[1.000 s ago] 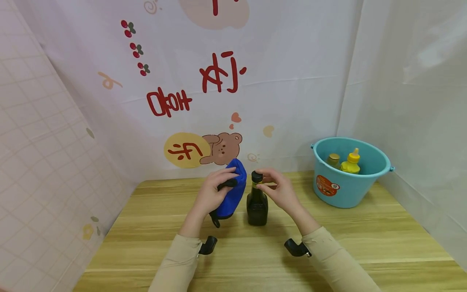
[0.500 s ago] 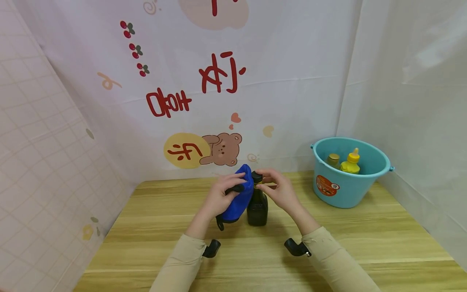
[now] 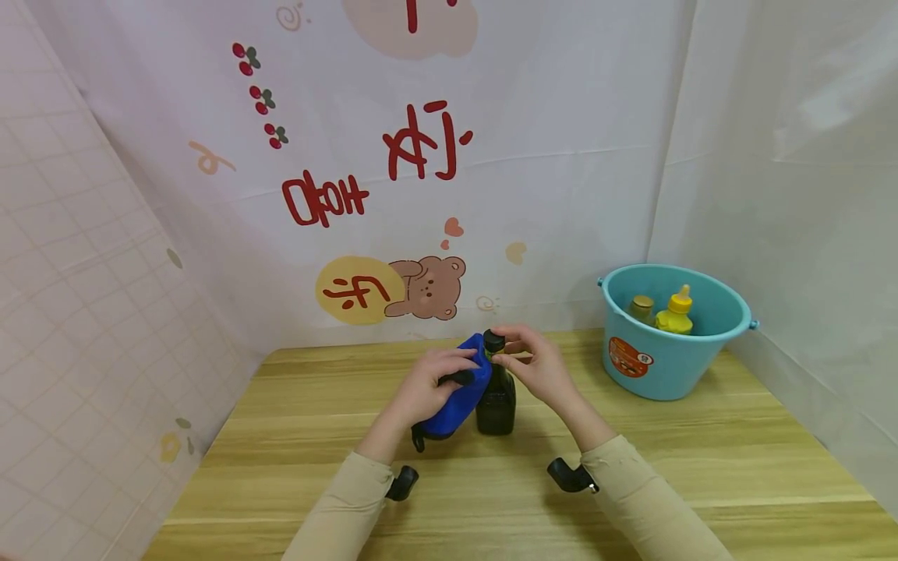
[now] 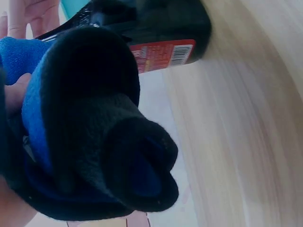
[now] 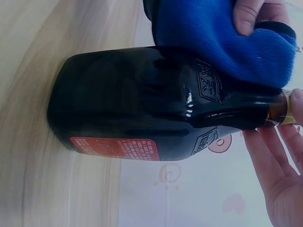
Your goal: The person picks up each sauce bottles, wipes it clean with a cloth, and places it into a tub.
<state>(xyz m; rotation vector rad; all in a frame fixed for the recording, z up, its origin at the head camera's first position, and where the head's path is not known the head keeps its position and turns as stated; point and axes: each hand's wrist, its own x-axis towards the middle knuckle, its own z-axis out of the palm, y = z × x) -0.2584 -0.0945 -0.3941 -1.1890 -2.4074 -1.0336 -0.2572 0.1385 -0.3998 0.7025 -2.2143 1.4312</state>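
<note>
A dark glass sauce bottle [image 3: 496, 411] with a black cap stands upright on the wooden table. My right hand [image 3: 536, 366] pinches its neck just under the cap, thumb on the near side. A folded blue cloth [image 3: 454, 407] with black edging is gripped in my left hand [image 3: 429, 383]. In the right wrist view the cloth [image 5: 213, 40] lies against the bottle's shoulder and neck. Below it shows a red label [image 5: 116, 147] on the bottle [image 5: 118, 94]. The black-edged folds [image 4: 85, 132] hang loose in the left wrist view and hide part of the bottle [image 4: 165, 21].
A light blue bucket [image 3: 662, 366] stands at the table's back right. Inside are a yellow squeeze bottle [image 3: 675, 315] and a jar with a gold-coloured lid [image 3: 641, 308]. A white printed curtain [image 3: 561, 195] rises behind the table [image 3: 519, 506].
My left hand has brought the cloth rightward from a gap beside the bottle until it meets the neck, then slightly lower. My right hand and the bottle have stayed in place.
</note>
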